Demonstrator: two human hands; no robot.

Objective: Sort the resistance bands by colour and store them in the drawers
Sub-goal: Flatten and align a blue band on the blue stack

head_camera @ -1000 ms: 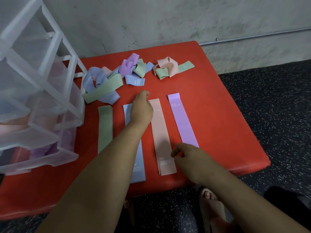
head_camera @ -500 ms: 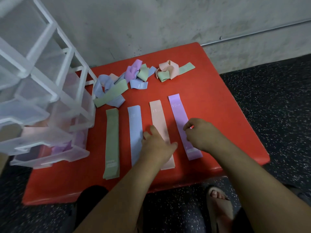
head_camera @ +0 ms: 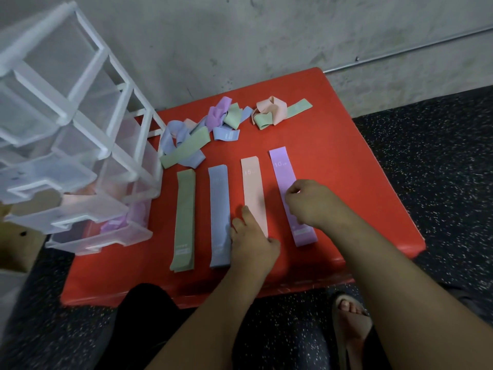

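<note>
Left hand [head_camera: 253, 244] spread on pink band [head_camera: 252, 188]; right hand [head_camera: 312, 204] seemingly pinching purple band [head_camera: 281, 169]. We judge both light, limp (flat loops); pinch mid-length.

Four flat bands [head_camera: 218, 206] lie parallel, tangled bands [head_camera: 226, 117] behind.

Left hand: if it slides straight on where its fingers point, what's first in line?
The left hand rests on the near end of the pink band, fingers aimed away along the gap beside the blue band. Beyond that, probably the folded blue piece in the tangled pile; depth unclear.
</note>
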